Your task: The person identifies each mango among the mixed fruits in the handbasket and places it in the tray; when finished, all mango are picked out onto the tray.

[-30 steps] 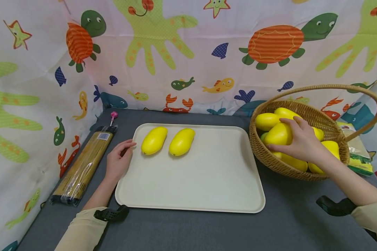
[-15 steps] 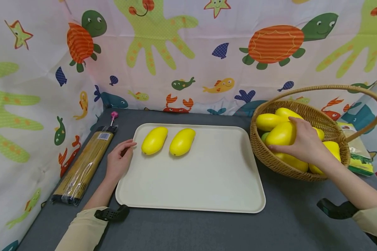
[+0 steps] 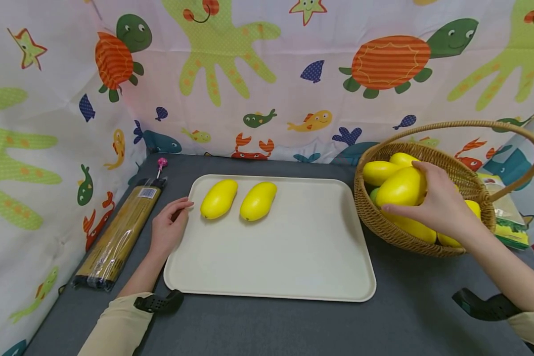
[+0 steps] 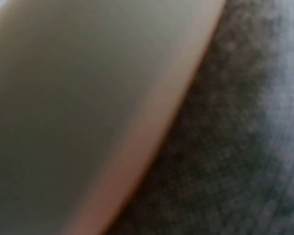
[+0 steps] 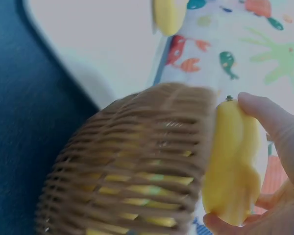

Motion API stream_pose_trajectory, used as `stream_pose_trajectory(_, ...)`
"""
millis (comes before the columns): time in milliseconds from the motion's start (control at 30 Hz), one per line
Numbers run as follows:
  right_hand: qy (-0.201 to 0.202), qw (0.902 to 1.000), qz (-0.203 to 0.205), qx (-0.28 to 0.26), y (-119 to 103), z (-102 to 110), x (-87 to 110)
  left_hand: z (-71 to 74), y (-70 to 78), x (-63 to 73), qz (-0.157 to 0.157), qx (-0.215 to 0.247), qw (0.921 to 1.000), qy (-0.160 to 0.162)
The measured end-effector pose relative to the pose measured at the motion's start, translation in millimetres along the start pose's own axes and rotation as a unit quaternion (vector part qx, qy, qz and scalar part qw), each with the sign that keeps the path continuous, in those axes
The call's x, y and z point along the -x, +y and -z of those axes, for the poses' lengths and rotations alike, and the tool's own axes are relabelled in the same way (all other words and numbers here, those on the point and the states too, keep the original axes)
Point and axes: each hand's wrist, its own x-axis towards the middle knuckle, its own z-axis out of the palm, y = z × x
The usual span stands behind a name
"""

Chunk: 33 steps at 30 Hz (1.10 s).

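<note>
Grey tabletop [image 3: 267, 326], right fingers [image 3: 430, 174] spread wide gripping yellow mango [image 3: 399, 188], left fingers [image 3: 177, 204] loosely bent at tray [image 3: 285, 252] edge

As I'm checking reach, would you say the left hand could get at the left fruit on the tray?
Probably yes: the left hand is at the left rim of the tray, and nothing shows between it and the fruit.
</note>
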Motion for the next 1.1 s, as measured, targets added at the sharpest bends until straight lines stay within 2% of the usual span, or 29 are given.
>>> stream_pose_trajectory(167, 0.002, 0.9999, -0.003, -0.014, -16, 3, 5.6, 0.4, 0.1, 0.6, -0.001, 0.001, 1.0, 0.0)
stream_pose_trajectory(533, -0.012, 0.9967, 0.04, -0.07, -55, -8, 11.1, 0.2, -2.2, -0.5, -0.003, 0.002, 1.0, 0.0)
stream_pose_trajectory(767, -0.039, 0.991, 0.077, -0.102, -72, -24, 5.3, 0.1, -1.2, -0.8, 0.004, 0.006, 1.0, 0.0)
stream_pose_trajectory(933, -0.062, 0.9884, 0.08, -0.113, -81, -41, -1.0, 0.2, 0.4, -0.3, 0.007, 0.004, 1.0, -0.005)
stream_pose_trajectory(1100, -0.083, 0.9809, 0.076, -0.159, -84, -62, -12.5, 1.2, 1.5, 0.2, 0.001, 0.007, 1.0, -0.003)
